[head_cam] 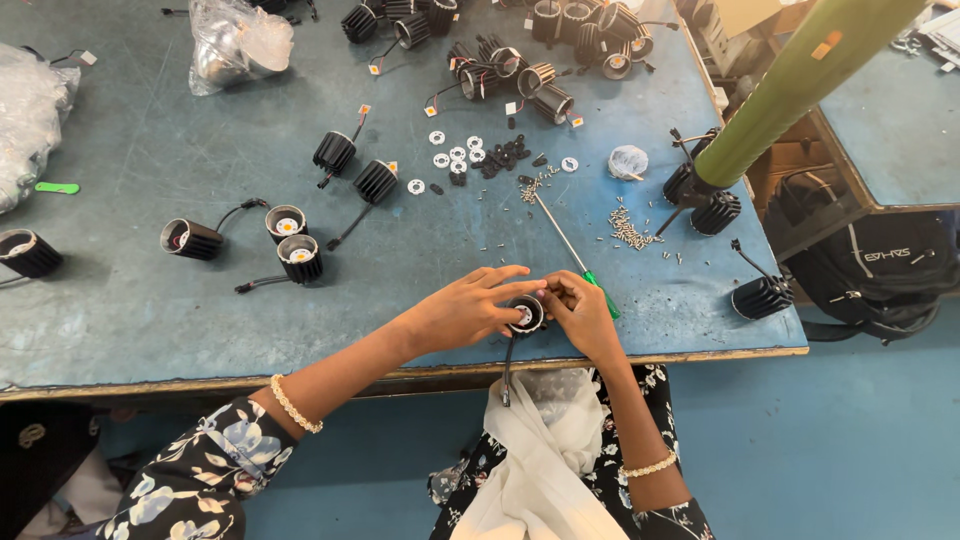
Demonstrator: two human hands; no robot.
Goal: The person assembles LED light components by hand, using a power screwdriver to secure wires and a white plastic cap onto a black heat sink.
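- Small black finned cylindrical lamp housing stands at the blue desk's near edge, open end up, cable hanging toward the person.
- Left hand steadies it, fingers across the rim; right hand pinches at its right side.
- Green-handled screwdriver lies just behind the right hand.

Two hands are seen at the desk's near edge, the left hand and right hand, with one black lamp housing held between them. Five housings are counted mid-desk on the left, one at the left edge, three by the right edge. One screwdriver and two plastic bags are counted
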